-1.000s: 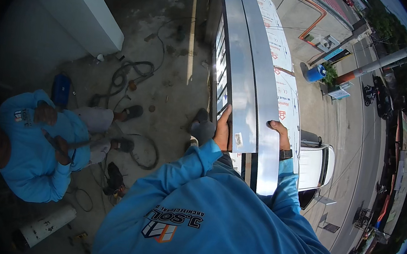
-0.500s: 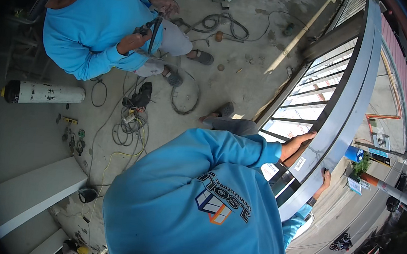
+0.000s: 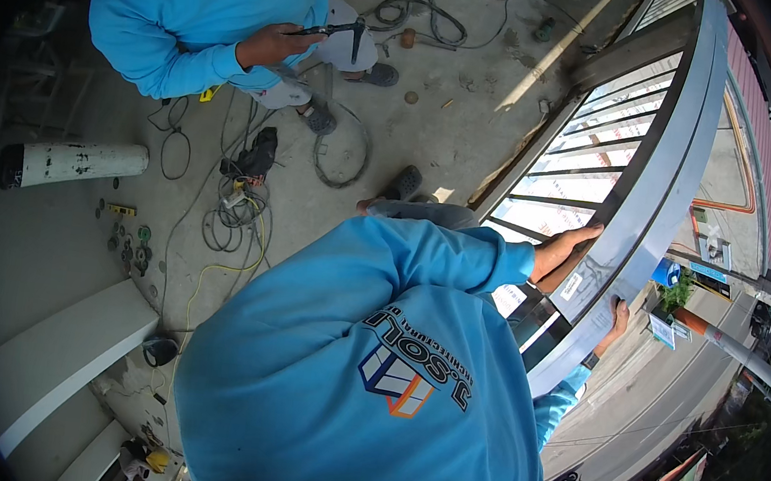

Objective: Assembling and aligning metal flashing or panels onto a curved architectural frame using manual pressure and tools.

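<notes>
Your L grip: closed on the inner edge of the top rail, beside the white label. Your R grip: at the outer edge opp., closed on same; thumb visible, most fingers hidden behind the rail. Rail loc.: to your R, along the top of the barred railing; silver, two strips w/ a narrow groove betw. them, inner strip ending short of the outer at the near end. To your L: co-worker's hand has a blk torch-like tool. On the concrete floor: wht cylinder lying on its side, tangled cables well apart from the rail. Beyond the rail: blue barrel, approx. cylindrical, and road.
</notes>
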`<state>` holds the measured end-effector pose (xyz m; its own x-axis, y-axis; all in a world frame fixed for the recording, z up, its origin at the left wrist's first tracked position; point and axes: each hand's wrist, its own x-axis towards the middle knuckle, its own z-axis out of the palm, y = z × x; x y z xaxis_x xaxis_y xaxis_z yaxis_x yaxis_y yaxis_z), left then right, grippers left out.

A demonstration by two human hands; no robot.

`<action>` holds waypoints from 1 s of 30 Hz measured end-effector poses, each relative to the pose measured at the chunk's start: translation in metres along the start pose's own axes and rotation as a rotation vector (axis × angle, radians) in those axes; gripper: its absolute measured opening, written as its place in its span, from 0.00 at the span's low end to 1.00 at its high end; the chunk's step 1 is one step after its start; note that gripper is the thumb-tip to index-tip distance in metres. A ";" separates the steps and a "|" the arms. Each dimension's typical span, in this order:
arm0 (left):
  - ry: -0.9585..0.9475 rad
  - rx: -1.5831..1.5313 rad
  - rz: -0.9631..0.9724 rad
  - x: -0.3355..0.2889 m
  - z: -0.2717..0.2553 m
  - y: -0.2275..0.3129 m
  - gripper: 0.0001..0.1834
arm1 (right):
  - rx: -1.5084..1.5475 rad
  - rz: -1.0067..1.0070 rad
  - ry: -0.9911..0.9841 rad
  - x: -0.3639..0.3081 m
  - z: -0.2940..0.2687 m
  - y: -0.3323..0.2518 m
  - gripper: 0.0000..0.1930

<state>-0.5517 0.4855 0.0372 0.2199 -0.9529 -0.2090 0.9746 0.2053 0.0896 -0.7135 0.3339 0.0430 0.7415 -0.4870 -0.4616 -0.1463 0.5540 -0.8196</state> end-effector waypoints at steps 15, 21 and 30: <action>0.074 -0.049 -0.120 0.013 -0.013 0.004 0.37 | 0.073 -0.050 0.145 0.004 0.012 0.001 0.34; 0.095 0.113 -0.083 0.031 -0.016 0.011 0.37 | 0.115 -0.029 0.222 -0.002 0.021 -0.001 0.30; 0.195 -0.100 -0.215 0.027 -0.004 0.022 0.30 | 0.236 -0.003 0.070 -0.004 0.024 -0.004 0.26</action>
<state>-0.5242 0.4658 0.0295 0.0032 -0.9180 -0.3967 0.9969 0.0341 -0.0709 -0.7001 0.3503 0.0564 0.6935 -0.5297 -0.4882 0.0187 0.6908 -0.7228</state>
